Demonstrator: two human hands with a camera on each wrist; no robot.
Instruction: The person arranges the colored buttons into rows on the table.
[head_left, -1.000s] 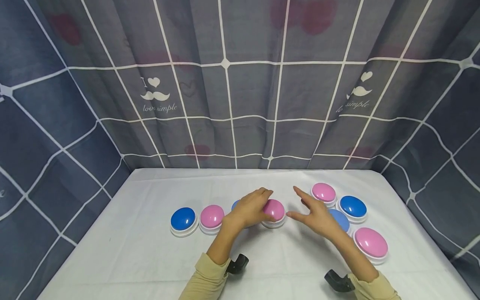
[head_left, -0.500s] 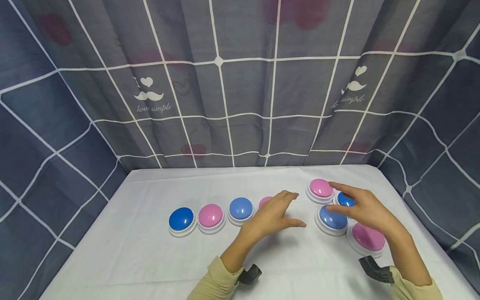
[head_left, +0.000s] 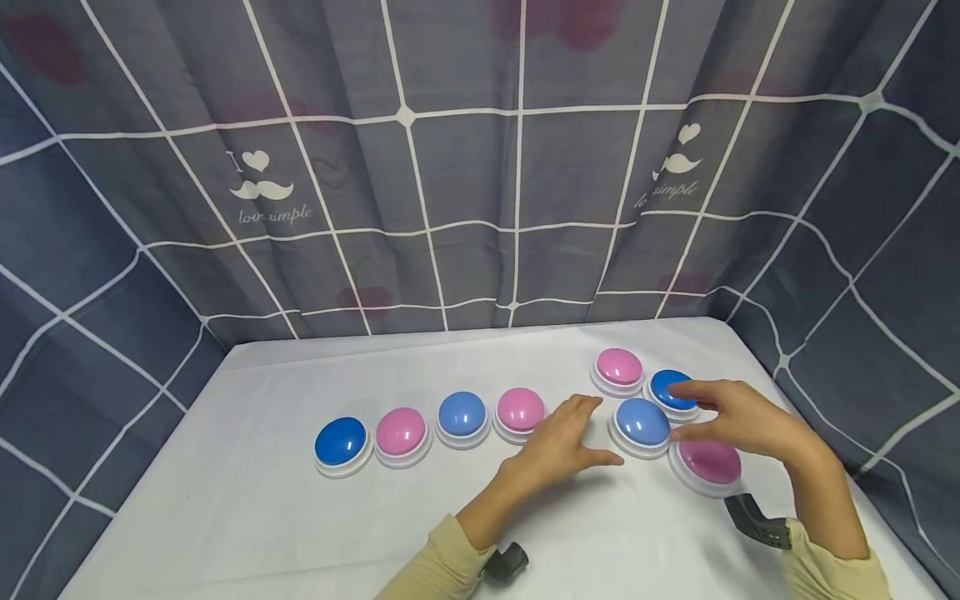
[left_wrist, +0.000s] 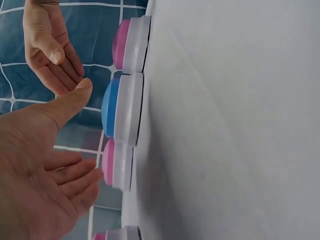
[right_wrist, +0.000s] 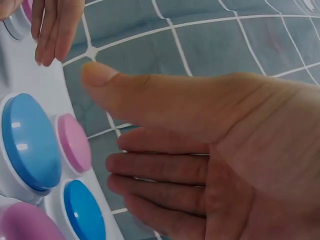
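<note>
In the head view I see the left hand (head_left: 553,448) spread wide, empty, between the row-end pink button (head_left: 521,409) and the light blue button (head_left: 642,422). The right hand (head_left: 742,421), also wide, hangs over the dark blue button (head_left: 670,390) and near pink button (head_left: 709,462) on the counter (head_left: 300,533). The right wrist camera (head_left: 753,521) sits low; I'd worry it could snag that pink base.

In the left wrist view, both hands share 1 narrow space, so careless closing might knock them together.

The right wrist view shows straight fingers holding nothing; such crowded buttons could get nudged by a sideways sweep.
</note>
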